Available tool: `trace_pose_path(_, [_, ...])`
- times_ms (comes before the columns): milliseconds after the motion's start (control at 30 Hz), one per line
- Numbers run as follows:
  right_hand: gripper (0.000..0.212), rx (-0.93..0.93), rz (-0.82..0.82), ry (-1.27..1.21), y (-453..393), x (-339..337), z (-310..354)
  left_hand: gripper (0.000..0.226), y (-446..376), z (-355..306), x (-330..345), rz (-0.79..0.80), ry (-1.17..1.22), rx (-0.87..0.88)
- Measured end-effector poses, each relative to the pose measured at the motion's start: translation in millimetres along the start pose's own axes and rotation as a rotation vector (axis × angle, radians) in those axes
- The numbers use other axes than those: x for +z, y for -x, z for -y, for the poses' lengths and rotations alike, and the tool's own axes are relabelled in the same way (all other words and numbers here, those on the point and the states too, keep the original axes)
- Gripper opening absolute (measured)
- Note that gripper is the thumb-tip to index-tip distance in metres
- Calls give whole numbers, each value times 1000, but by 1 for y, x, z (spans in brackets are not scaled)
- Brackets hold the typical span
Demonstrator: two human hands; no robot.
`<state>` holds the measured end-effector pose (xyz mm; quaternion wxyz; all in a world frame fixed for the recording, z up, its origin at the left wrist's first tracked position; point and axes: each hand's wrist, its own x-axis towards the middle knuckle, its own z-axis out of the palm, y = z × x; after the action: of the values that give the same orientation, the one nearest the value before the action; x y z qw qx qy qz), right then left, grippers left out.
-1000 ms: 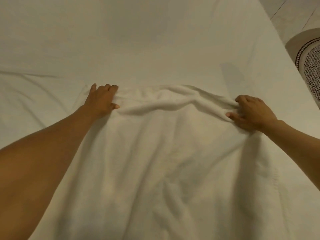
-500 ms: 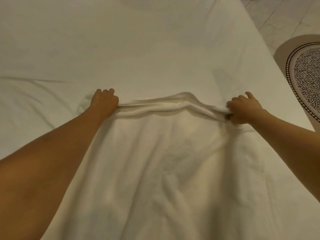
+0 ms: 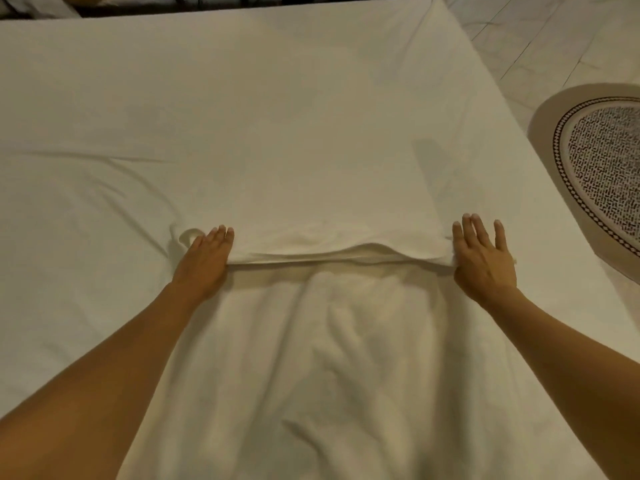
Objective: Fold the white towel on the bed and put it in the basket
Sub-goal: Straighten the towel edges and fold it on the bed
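The white towel point(image 3: 332, 358) lies rumpled on the white bed point(image 3: 277, 133), running from the bed's middle toward me. Its far edge is stretched taut between my two hands and raised slightly, with a shadow under it. My left hand point(image 3: 207, 259) pinches the far left corner, fingers lying flat on top and the thumb hidden beneath. My right hand point(image 3: 485, 258) grips the far right corner the same way, fingers spread. A small curl of towel sticks out left of my left hand.
The bed's right edge runs diagonally down the right side. Beyond it, on the pale tiled floor point(image 3: 554, 36), sits a round beige-rimmed thing with a black woven pattern point(image 3: 602, 168); basket or rug, I cannot tell. A dark headboard strip crosses the top.
Both hands closed on the towel's far edge, then drew it out straight and taut. The bunched fold between them has flattened, and the fingers have straightened out.
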<state>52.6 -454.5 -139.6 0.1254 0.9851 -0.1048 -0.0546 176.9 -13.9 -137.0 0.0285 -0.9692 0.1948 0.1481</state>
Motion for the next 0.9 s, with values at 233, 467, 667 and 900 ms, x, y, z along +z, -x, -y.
trace_pose_path(233, [63, 24, 102, -59, 97, -4, 15, 66, 78, -6, 24, -8, 61, -35])
trace_pose_path(467, [58, 65, 100, -173, 189, -13, 33, 67, 163, 0, 38, -47, 60, 42])
trace_pose_path(667, [57, 114, 84, -161, 258, -18, 41, 65, 223, 6, 51, -92, 54, 113])
trace_pose_path(900, [57, 106, 73, -137, 335, -12, 47, 73, 307, 5, 90, -114, 147, 179])
